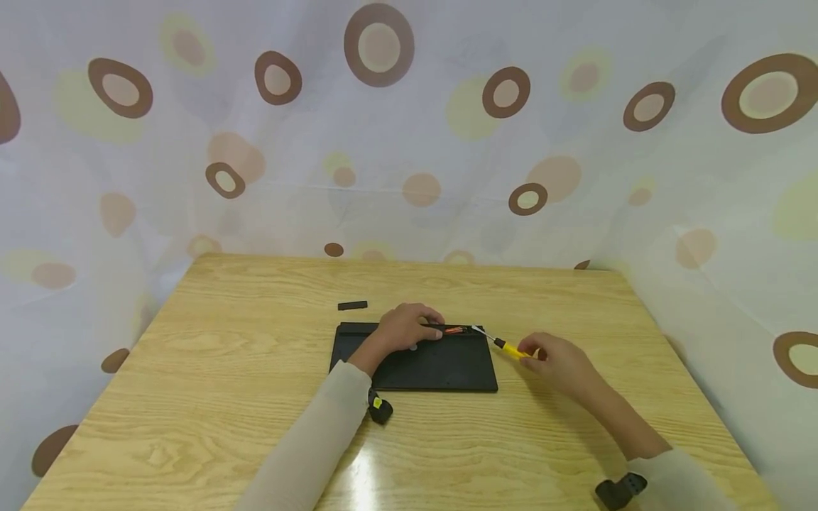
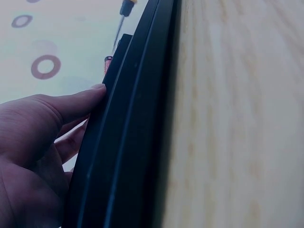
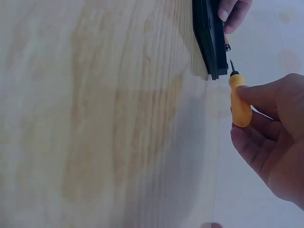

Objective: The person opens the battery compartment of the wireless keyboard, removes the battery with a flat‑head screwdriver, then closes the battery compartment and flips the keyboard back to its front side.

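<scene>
A black keyboard point(image 1: 447, 365) lies underside up on the table, an open battery slot along its raised far edge. My left hand point(image 1: 402, 328) grips that edge, its thumb on the near side and fingers behind. An orange-red battery point(image 1: 454, 330) shows in the slot, just right of the thumb; in the left wrist view its end point(image 2: 107, 61) sticks up above the edge. Between thumb and fingers, my right hand point(image 1: 562, 362) pinches a screwdriver point(image 3: 241, 102) by its yellow handle. Its thin metal tip points at the slot's right end; whether it touches the battery I cannot tell.
Behind the keyboard, to the left, lies a small black battery cover point(image 1: 352, 305). The wooden table point(image 1: 224, 383) carries all of this. A patterned cloth point(image 1: 383, 142) hangs at the back and sides. Each wrist wears a small black camera point(image 1: 380, 408).
</scene>
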The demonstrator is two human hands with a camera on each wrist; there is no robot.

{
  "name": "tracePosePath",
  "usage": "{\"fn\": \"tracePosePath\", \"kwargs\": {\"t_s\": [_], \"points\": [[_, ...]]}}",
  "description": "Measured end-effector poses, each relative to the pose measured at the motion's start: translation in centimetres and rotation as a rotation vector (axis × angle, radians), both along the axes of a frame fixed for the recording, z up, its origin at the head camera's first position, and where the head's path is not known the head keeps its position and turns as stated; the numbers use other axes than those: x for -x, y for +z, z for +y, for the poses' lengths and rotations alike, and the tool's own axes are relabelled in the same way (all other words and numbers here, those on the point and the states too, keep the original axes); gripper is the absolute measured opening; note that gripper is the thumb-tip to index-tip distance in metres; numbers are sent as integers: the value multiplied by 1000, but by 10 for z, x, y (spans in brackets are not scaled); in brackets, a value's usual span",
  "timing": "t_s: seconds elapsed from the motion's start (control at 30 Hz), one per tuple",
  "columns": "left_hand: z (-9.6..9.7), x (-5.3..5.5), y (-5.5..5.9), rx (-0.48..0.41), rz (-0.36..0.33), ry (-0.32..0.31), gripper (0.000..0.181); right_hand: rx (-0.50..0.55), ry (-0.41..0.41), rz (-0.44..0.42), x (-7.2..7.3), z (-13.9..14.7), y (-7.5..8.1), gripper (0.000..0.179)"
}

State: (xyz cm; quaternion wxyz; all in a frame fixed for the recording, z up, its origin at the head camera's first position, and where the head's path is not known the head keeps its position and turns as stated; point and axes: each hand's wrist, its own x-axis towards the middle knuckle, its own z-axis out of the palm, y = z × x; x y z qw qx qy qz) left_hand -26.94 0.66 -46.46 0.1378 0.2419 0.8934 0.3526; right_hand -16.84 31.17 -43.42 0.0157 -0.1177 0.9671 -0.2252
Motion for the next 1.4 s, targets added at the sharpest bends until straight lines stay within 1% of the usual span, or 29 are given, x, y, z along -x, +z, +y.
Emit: {"fn": "tracePosePath", "kwargs": {"t_s": [0.2, 0.43, 0.53, 0.63, 0.83, 1.07, 1.23, 1.4], "points": [[0, 0, -2, -12, -1, -4, 31, 113, -143, -10, -12, 26, -7, 25], [-1, 1, -3, -12, -5, 1, 30, 177, -311, -33, -24, 55, -15, 37], [-1, 2, -5, -14, -5, 1, 30, 199, -350, -57, -29, 62, -18, 42], [-1, 3, -7, -18, -11, 2, 30, 197, -379, -71, -32, 65, -22, 45], [-2, 3, -7, -12, -10, 10, 30, 185, -397, -86, -32, 68, -27, 44], [-2, 2, -7, -8, -18, 9, 31, 164, -377, -131, -32, 69, -29, 51], [-1, 2, -7, -10, -18, 9, 31, 157, -367, -137, -35, 69, -26, 56], [0, 1, -4, -17, -22, 4, 31, 145, -382, -135, -39, 69, -21, 59]]}}
